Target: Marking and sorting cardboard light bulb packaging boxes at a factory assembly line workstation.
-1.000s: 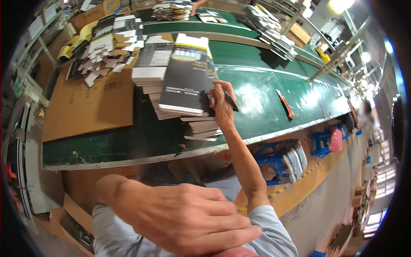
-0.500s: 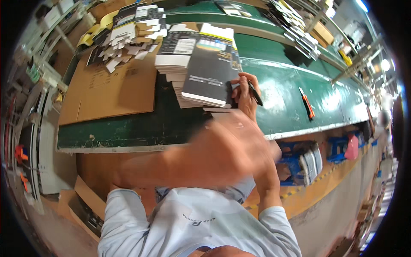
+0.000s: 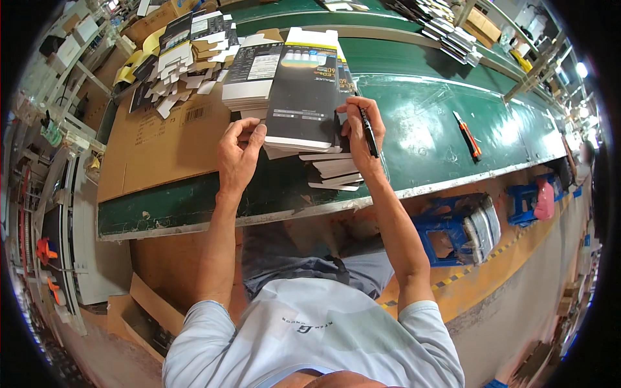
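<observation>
Left hand (image 3: 239, 152) moved beside flat black carton (image 3: 301, 97), brown box (image 3: 155, 306) holding dark items (image 3: 159, 339)

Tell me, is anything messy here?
Yes, two piles look untidy. At upper left, the heap of flat black-and-white cardboard cartons lies jumbled, pointing every way. Near the right hand, white-edged flat cardboard cartons stick out unevenly.

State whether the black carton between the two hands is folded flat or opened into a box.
Folded flat: the black carton lies thin over other stacked cartons, with no raised side walls showing.
</observation>
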Demonstrator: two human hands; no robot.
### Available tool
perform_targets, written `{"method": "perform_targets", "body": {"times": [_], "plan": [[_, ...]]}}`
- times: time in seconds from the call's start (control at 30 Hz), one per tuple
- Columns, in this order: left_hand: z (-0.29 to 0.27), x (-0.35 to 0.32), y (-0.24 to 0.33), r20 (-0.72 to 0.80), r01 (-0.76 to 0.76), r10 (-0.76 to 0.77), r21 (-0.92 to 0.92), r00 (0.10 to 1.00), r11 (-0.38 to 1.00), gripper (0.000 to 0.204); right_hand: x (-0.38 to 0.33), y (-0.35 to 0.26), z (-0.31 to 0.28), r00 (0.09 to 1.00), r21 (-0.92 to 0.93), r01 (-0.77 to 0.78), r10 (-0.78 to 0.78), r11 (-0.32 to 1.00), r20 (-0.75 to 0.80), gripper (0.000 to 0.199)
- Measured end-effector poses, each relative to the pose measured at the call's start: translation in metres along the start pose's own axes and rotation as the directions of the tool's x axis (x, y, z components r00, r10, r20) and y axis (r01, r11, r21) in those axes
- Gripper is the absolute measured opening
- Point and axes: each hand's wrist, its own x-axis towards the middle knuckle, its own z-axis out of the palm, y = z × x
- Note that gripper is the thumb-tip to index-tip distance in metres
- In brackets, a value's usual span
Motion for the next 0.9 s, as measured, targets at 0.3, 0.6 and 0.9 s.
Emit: {"method": "perform_targets", "body": {"times": [0.3, 0.6, 0.9], "plan": [[-0.002, 0.006, 0.008, -0.01, -0.085, 0.086, 0.024, 0.996, 0.996, 0.032, -0.001, -0.006, 0.002, 0.991, -0.142, 0.115, -0.103, 0.983, 0.083, 0.012], [-0.01, 0.022, -0.009, 0.025, 0.081, -0.078, -0.322, 0.997, 0.943, 0.022, -0.002, -0.023, 0.001, 0.955, -0.28, 0.223, -0.152, 0.934, 0.253, 0.013], [-0.097, 0.069, -0.048, -0.102, 0.197, -0.339, -0.645, 0.935, 0.738, 0.032, -0.002, -0.009, 0.003, 0.992, -0.119, 0.048, -0.032, 0.992, 0.126, 0.012]]}}
